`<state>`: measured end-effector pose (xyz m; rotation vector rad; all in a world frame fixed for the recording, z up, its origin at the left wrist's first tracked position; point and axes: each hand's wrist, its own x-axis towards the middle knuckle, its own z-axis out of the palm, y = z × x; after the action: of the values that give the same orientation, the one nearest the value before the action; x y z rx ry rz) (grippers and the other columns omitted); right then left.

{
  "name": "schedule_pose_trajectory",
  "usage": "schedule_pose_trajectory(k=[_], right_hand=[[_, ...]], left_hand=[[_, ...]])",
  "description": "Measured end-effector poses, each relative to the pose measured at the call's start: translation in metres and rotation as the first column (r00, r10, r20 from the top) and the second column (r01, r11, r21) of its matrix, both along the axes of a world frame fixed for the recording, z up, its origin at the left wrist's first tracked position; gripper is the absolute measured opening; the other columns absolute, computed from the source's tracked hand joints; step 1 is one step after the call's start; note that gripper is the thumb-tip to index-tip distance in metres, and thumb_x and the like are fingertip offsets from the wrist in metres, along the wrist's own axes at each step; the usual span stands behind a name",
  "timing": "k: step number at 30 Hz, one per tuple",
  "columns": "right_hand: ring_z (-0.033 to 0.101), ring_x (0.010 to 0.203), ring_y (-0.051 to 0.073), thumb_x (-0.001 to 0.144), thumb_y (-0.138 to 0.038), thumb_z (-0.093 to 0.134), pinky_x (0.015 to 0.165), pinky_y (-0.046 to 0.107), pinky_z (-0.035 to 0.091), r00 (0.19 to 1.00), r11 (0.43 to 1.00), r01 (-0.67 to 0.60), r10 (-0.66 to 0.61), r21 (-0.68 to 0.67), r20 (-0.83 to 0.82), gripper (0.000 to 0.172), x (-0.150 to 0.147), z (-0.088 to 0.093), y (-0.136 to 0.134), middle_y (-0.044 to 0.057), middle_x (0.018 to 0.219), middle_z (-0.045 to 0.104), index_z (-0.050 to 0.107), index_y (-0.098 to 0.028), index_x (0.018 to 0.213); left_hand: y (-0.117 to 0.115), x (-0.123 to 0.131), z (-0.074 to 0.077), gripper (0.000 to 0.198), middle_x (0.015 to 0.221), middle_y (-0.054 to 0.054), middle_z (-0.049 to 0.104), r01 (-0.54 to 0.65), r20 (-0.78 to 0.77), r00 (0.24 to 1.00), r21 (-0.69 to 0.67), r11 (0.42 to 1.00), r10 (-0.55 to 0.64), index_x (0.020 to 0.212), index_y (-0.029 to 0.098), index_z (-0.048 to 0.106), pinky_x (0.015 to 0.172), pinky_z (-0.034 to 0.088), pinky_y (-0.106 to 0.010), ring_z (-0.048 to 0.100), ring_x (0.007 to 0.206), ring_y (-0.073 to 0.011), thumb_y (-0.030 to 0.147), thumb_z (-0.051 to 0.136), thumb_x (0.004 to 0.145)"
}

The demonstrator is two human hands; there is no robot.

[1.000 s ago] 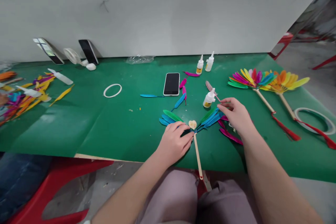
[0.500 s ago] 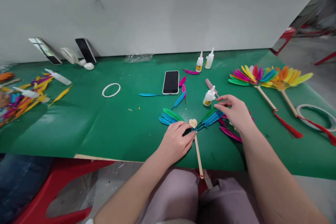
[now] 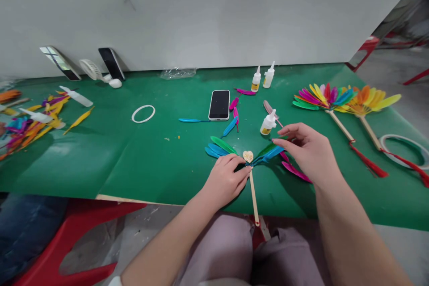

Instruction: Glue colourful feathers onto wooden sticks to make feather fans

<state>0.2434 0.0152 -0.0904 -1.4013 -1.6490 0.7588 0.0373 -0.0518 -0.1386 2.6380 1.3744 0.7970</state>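
My left hand (image 3: 228, 176) is closed at the base of a partly feathered fan, its fingertips pressed on the quill ends just below a pale heart piece (image 3: 248, 157). The fan's thin wooden stick handle (image 3: 254, 199) points toward me past the table edge. Green and blue feathers (image 3: 219, 146) spread to the left, and more blue and green feathers (image 3: 270, 154) spread to the right. Over those right feathers is my right hand (image 3: 303, 149), thumb and fingers apart, with the thumb tip against the feather ends. Loose magenta feathers (image 3: 296, 172) lie beneath its wrist.
A white glue bottle (image 3: 268, 123) stands just beyond my right hand, with two more glue bottles (image 3: 256, 80) behind. A phone (image 3: 219, 105) lies mid-table. Two feather fans (image 3: 335, 98) and a white ring (image 3: 404, 149) are at right. Another person's feather pile (image 3: 36, 127) is at left.
My right hand has shifted slightly down and turned, its thumb now farther from the fingers and lower over the right feathers. My left hand stays on the fan's base.
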Motion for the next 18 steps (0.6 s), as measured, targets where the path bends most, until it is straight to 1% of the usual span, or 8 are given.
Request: schedule_pose_trajectory(k=[3,8,12,15,18], right_hand=[[0.052,0.056,0.011,0.071,-0.035,0.067,0.054,0.025,0.043,1.000,0.999,-0.011,0.010,0.039,0.024,0.017,-0.007,0.007,-0.011,0.000,0.071,0.063,0.062,-0.021,0.080],[0.057,0.060,0.011,0.074,-0.025,0.064,0.058,0.023,0.045,0.987,0.981,-0.081,0.055,0.174,0.152,0.004,-0.016,0.016,-0.025,-0.002,0.070,0.065,0.064,-0.024,0.077],[0.061,0.063,0.012,0.075,-0.022,0.063,0.062,0.025,0.048,0.988,0.972,-0.093,0.062,0.217,0.143,0.004,-0.019,0.016,-0.024,-0.002,0.073,0.066,0.064,-0.023,0.079],[0.062,0.065,0.013,0.075,-0.020,0.063,0.063,0.026,0.050,0.997,0.968,-0.033,0.013,0.250,0.082,0.004,-0.020,0.019,-0.023,-0.002,0.074,0.067,0.064,-0.023,0.078],[0.063,0.066,0.014,0.074,-0.021,0.065,0.063,0.027,0.052,0.993,0.937,0.106,-0.114,0.334,0.005,0.007,-0.013,0.026,-0.032,-0.002,0.077,0.067,0.065,-0.024,0.081]], left_hand=[[0.000,0.000,-0.001,0.023,0.103,-0.008,0.061,-0.003,0.001,1.000,-0.001,1.000,0.003,0.102,0.020,0.065,0.085,0.043,-0.039,0.050,0.100,-0.0223,0.024,0.049,0.087],[-0.001,0.000,-0.002,0.023,0.103,-0.008,0.060,0.003,-0.006,1.000,-0.008,1.000,-0.003,0.104,0.020,0.064,0.086,0.043,-0.039,0.049,0.101,-0.0221,0.023,0.049,0.087],[0.000,0.001,-0.002,0.023,0.100,-0.008,0.061,0.003,-0.006,1.000,-0.010,1.000,-0.003,0.103,0.019,0.064,0.086,0.043,-0.038,0.050,0.100,-0.0218,0.023,0.048,0.087],[0.002,0.000,-0.002,0.022,0.100,-0.008,0.062,0.008,-0.003,1.000,-0.011,1.000,-0.009,0.101,0.018,0.065,0.085,0.043,-0.038,0.050,0.100,-0.0217,0.022,0.049,0.087],[-0.001,-0.001,0.001,0.023,0.100,-0.008,0.064,0.014,0.049,0.999,0.006,1.000,-0.014,0.102,0.019,0.065,0.085,0.042,-0.038,0.052,0.098,-0.0217,0.021,0.050,0.085]])
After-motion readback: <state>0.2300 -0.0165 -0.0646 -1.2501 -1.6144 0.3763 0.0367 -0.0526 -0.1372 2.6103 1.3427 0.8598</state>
